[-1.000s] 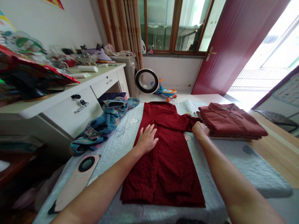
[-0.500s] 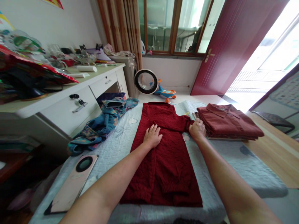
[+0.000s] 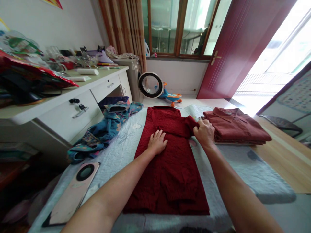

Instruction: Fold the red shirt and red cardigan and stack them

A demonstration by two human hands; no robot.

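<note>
A dark red knitted garment (image 3: 179,171) lies on the pale blue quilted cover, its lower part flat and a sleeve stretched out to the right near the top. My left hand (image 3: 157,142) rests palm down on its middle, fingers spread. My right hand (image 3: 204,131) is closed on the end of that sleeve, at the garment's right edge. Just beyond my right hand sits a stack of folded clothes (image 3: 236,126), with a brownish-red collared shirt on top.
Crumpled blue floral clothing (image 3: 104,129) lies at the cover's left edge, above a flat pinkish phone-shaped object (image 3: 73,194). A cluttered white desk (image 3: 68,116) stands left. Wooden boards (image 3: 284,155) extend on the right. Behind are a washing machine (image 3: 133,74) and a red door (image 3: 238,48).
My right hand has shifted slightly left with the sleeve end, which is now a little raised and folded. My left hand keeps its place on the garment. The view has moved slightly.
</note>
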